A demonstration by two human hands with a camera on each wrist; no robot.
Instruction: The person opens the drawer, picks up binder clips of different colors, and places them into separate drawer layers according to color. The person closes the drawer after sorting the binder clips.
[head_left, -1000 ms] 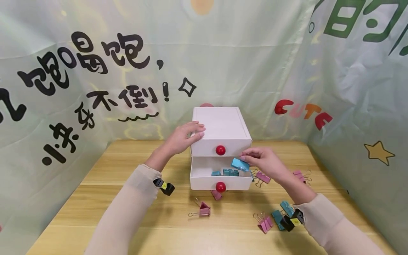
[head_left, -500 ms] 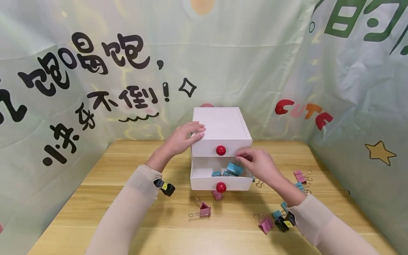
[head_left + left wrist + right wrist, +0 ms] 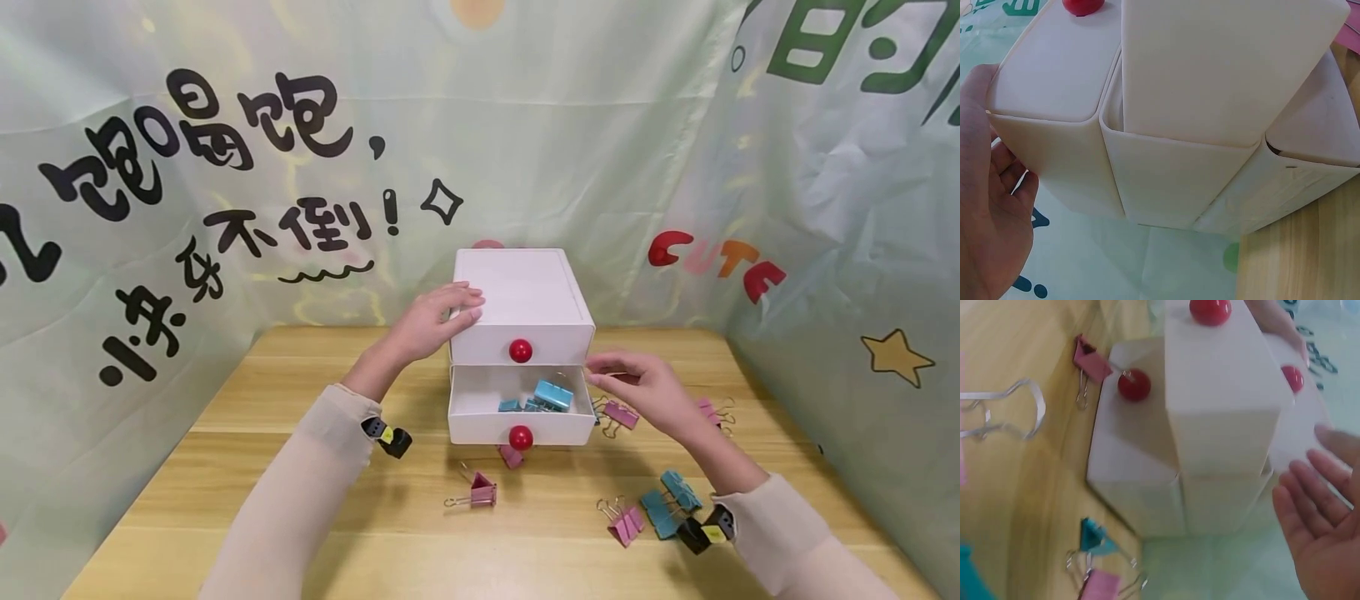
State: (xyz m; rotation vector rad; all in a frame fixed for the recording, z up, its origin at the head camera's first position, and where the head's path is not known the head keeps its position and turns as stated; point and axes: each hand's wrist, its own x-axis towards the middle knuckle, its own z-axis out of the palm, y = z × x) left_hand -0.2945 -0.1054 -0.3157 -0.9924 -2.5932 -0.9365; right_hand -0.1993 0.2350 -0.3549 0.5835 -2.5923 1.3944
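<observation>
A white drawer unit (image 3: 517, 287) with red knobs stands on the table, its middle drawer (image 3: 480, 428) pulled out. My left hand (image 3: 435, 321) rests on the unit's upper left edge, fingers laid over the top. Inside the drawer lie blue binder clips, the largest in sight being a bright blue binder clip (image 3: 553, 396) near the right side. My right hand (image 3: 648, 392) is just right of the drawer with nothing in its fingers. In the right wrist view, the right hand (image 3: 1325, 519) shows loosely bent, separate fingers beside the unit.
Right of the unit is a pink binder clip (image 3: 621, 414). Nearer the front lie teal binder clips (image 3: 662, 512) beside another pink clip (image 3: 626, 527). A pink clip (image 3: 482, 490) sits in front of the drawers. Printed cloth (image 3: 600, 167) hangs behind the table.
My right hand moved over the drawer, let go of the blue binder clip there, then drew back to the right. The left hand stayed on the unit.
</observation>
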